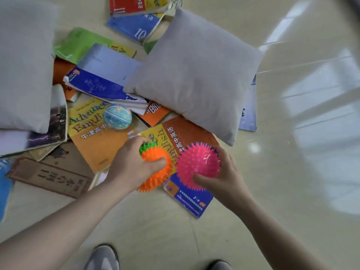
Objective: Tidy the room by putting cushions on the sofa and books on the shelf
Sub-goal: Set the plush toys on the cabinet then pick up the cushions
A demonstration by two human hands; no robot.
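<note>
Books [97, 147] and grey cushions [194, 75] lay strewn over the floor [155, 221] from upper left to centre, while the left hand [132, 164] gripped an orange spiky ball [155, 179] and the right hand [224, 178] a pink spiky ball [196, 162], fingers curled round each, seemingly clearing toys off the covers.

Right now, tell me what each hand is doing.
Left hand: grips the orange spiky ball.
Right hand: grips the pink spiky ball.

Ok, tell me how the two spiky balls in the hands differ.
The orange spiky ball has a green patch; the pink spiky ball shows some blue spikes. The left hand grips the orange one, half covering it; the right hand holds the pink one, mostly exposed. Both are round and spiked.
</note>
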